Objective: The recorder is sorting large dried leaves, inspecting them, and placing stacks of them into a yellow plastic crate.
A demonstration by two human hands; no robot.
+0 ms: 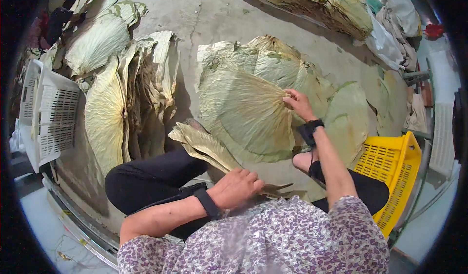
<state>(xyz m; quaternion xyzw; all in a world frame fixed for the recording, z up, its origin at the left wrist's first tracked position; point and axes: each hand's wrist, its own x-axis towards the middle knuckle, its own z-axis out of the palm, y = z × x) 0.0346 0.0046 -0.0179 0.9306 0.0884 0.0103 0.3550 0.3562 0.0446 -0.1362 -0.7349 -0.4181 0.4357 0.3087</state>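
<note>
My left hand [236,187] is closed around the narrow end of a bundle of folded dried leaves [210,148], held low in front of my body. The bundle's broader end points up and to the left. With thumb and fingers, my right hand [299,104] pinches the point where the veins meet on a fan-shaped dried lotus leaf [256,109]. That leaf lies on top of a spread of pale green dried leaves [223,60] on the floor. More flat leaves [347,116] lie to the right of my right hand.
Upright folded leaves [106,113] stand at the left, beside a white slatted plastic crate [58,105]. A yellow plastic crate [380,153] sits by my right knee. A large leaf stack [310,3] lies at the back, near white sacks [398,10]. Beneath is concrete floor [172,7].
</note>
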